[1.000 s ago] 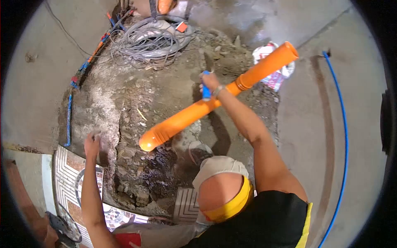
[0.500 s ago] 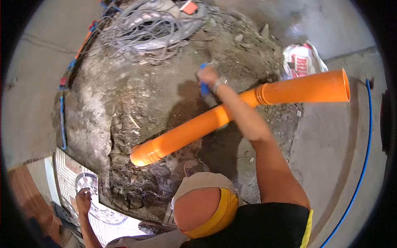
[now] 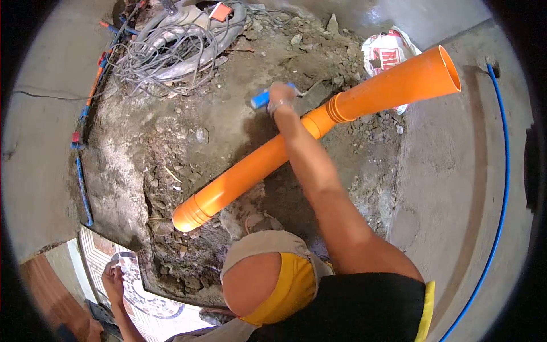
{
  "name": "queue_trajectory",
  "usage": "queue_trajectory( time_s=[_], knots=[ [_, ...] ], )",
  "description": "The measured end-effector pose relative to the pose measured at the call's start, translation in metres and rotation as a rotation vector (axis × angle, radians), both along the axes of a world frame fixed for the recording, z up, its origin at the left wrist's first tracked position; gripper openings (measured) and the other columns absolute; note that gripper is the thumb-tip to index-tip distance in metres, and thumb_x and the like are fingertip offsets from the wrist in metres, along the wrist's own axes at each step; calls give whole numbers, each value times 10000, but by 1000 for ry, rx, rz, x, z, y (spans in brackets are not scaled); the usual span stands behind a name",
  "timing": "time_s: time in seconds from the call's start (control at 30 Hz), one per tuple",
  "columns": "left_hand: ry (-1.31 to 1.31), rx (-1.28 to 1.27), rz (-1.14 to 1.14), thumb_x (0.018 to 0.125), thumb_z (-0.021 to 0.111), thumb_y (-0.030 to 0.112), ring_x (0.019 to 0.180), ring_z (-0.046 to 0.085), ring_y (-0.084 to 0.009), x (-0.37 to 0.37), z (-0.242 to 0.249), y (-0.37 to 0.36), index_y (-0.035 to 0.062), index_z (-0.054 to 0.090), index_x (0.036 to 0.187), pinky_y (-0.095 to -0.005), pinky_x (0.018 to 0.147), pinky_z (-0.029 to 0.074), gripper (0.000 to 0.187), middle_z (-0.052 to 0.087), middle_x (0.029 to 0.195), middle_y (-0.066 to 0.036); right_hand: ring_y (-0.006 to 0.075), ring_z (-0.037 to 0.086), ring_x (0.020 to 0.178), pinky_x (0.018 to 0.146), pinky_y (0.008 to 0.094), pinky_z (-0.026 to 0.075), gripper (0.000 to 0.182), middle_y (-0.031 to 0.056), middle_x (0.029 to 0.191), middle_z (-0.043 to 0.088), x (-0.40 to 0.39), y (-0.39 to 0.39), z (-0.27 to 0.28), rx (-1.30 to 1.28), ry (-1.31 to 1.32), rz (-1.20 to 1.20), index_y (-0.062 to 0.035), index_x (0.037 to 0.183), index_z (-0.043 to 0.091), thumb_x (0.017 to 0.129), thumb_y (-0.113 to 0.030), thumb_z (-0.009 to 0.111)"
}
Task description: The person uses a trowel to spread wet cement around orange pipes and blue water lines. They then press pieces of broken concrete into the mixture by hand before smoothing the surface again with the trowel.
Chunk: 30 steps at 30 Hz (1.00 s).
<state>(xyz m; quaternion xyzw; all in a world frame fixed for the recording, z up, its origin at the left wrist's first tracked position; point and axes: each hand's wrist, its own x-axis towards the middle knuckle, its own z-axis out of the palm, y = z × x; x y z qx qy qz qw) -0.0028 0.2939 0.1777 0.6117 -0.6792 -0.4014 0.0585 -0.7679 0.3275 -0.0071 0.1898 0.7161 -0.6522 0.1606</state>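
Note:
Neither of my own hands shows. Close below me a co-worker in a beige and yellow cap (image 3: 268,251) and a black top leans forward. That person's right hand (image 3: 281,92) is closed around a blue-handled tool (image 3: 260,101) with a thin, bent metal neck, like a trowel; its working end is not clear. The forearm crosses above an orange pipe (image 3: 239,176), which lies slantwise over the dug ground and has a wide open mouth at upper right. At lower left another person's hand (image 3: 113,279) is raised over bright patterned tiles, its fingers curled.
Grey cables and hose (image 3: 171,54) lie coiled at the far left. A white and red sack (image 3: 384,51) stands behind the pipe. Rubble (image 3: 182,273) borders the pit. A blue hose (image 3: 504,188) runs along the right, and thin blue and orange pipes (image 3: 83,182) line the left wall.
The view has turned slightly. The co-worker's tool has swung from upright to nearly level, its handle end now pointing left. The capped head has shifted a little left.

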Motion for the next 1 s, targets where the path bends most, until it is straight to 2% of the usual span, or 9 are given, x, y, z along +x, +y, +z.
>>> queue_trajectory(
  time_s=[0.17, 0.27, 0.4, 0.5, 0.57, 0.67, 0.77, 0.93, 1.0],
  knots=[
    [-102, -23, -245, 991, 572, 84, 635, 500, -83, -44, -24, -17, -3, 654, 1113, -266, 572, 419, 171, 578, 720, -10, 323, 652, 726, 673, 464, 504, 218, 159, 807, 659, 34, 24, -72, 121, 312, 725, 5, 882, 599, 876, -212, 603],
    [-260, 24, -255, 953, 583, 66, 675, 548, -98, -57, -3, -14, 6, 658, 1158, -278, 593, 442, 226, 598, 726, -34, 341, 662, 745, 676, 472, 506, 220, 174, 802, 672, 75, 60, 74, -64, -27, 528, 13, 871, 615, 872, -205, 583],
    [-252, -1, -111, 965, 572, 89, 643, 518, -104, 12, 8, 1, 7, 658, 1150, -286, 574, 437, 220, 599, 732, -35, 366, 675, 770, 680, 483, 507, 232, 194, 796, 689, -80, 46, 56, -129, 109, 165, 24, 856, 636, 865, -194, 557],
    [-328, -89, -73, 982, 601, 139, 649, 496, -95, 59, 29, 5, -11, 657, 1139, -276, 572, 420, 224, 563, 719, -19, 366, 715, 774, 658, 491, 562, 321, 239, 870, 718, -212, 26, -8, 967, 567, 759, 12, 845, 674, 908, -279, 555],
    [-178, -70, 108, 1001, 616, 187, 654, 473, -91, 90, 30, 1, -20, 655, 1144, -262, 586, 405, 255, 545, 739, -8, 397, 713, 911, 772, 488, 556, 403, 266, 1061, 699, -184, 9, 15, 1343, 907, 1117, 5, 896, 729, 940, -299, 470],
    [-320, -293, -113, 1029, 576, 253, 664, 470, -98, 49, 48, -12, -15, 650, 1171, -264, 601, 410, 312, 559, 772, -15, 404, 697, 875, 749, 501, 543, 382, 257, 973, 693, -113, 3, 5, 1134, 817, 1231, 11, 877, 694, 949, -267, 442],
    [-243, -186, -85, 1019, 575, 232, 705, 490, -116, -20, 54, -29, -4, 640, 1202, -281, 640, 433, 306, 577, 805, -51, 362, 695, 653, 567, 497, 541, 328, 225, 754, 673, -17, -1, 5, 319, 176, 743, 57, 794, 600, 927, -232, 523],
    [-256, -119, -219, 969, 596, 183, 658, 487, -128, -18, 30, -19, 9, 663, 1168, -304, 602, 419, 273, 588, 744, -59, 314, 686, 579, 520, 450, 535, 284, 155, 691, 651, 68, 46, 95, 198, -120, 815, 11, 842, 600, 894, -267, 582],
    [-329, -74, -175, 960, 608, 224, 650, 474, -120, -7, 34, -3, 5, 669, 1142, -316, 582, 405, 291, 574, 724, -64, 315, 673, 564, 494, 442, 527, 291, 145, 673, 636, 32, 46, 99, 204, 145, 762, -12, 853, 579, 914, -296, 561]
  ],
)
